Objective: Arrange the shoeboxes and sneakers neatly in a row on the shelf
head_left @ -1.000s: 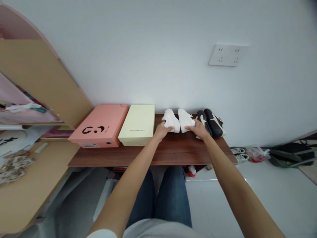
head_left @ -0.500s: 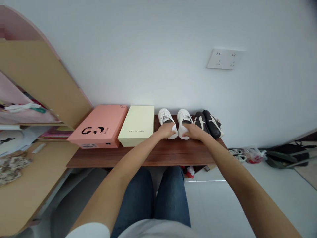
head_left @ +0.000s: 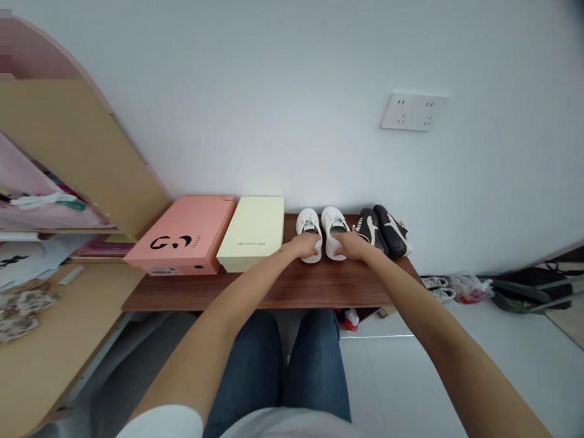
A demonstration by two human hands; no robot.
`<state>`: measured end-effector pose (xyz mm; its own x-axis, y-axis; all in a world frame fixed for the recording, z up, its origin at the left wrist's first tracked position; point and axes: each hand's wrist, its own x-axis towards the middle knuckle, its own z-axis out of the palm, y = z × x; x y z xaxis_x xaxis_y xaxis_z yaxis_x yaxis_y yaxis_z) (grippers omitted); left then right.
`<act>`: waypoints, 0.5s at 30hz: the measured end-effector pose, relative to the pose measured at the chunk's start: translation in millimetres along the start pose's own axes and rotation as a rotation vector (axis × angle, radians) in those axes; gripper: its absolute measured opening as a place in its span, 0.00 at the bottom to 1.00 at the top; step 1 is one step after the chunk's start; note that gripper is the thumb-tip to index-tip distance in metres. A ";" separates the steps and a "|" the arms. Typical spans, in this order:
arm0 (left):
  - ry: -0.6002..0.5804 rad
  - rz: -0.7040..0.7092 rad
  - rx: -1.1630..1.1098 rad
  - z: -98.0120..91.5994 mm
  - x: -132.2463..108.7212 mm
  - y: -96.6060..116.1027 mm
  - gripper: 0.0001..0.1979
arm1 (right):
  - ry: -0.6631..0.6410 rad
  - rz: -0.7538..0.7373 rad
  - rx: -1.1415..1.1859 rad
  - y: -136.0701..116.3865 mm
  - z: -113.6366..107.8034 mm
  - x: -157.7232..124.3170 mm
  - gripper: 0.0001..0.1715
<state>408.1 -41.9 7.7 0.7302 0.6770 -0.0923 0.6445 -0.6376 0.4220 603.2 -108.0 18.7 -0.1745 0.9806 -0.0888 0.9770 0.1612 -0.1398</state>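
Two white sneakers stand on the dark wooden shelf top (head_left: 314, 295), toes toward the wall and a narrow gap between them. My left hand (head_left: 306, 245) is closed on the heel of the left white sneaker (head_left: 309, 218). At the heel of the right white sneaker (head_left: 333, 216), my right hand (head_left: 352, 244) grips the collar with its thumb side. Close by on the right sits a pair of black shoes (head_left: 387, 231) with white stripes. A pale yellow shoe box (head_left: 255, 222) lies left of the white pair, beside a pink shoe box (head_left: 187, 225).
On the left is a light wooden desk (head_left: 91, 298) with a tall shelf side panel (head_left: 86, 146). A socket plate (head_left: 414, 112) is fixed to the wall. Grey-white sneakers (head_left: 442, 295), a plastic bag (head_left: 469, 287) and a dark bag (head_left: 531, 289) lie on the floor at right.
The two white sneakers have come closer together and turned straighter, with my hands on them. The right one shifted left, the left one slightly right.
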 end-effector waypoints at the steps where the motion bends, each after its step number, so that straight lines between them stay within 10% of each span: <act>1: 0.006 -0.004 -0.012 -0.1 0.0 -1.1 0.15 | -0.007 -0.004 0.000 -0.3 1.0 0.4 0.14; 15: -0.128 -0.020 0.239 -11.8 3.7 -4.5 0.21 | -0.111 -0.019 -0.075 -8.1 5.4 12.6 0.17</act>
<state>405.2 -32.2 16.1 0.7295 0.6483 -0.2180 0.6835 -0.7034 0.1951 592.4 -97.5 13.4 -0.2020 0.9597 -0.1956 0.9790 0.1920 -0.0689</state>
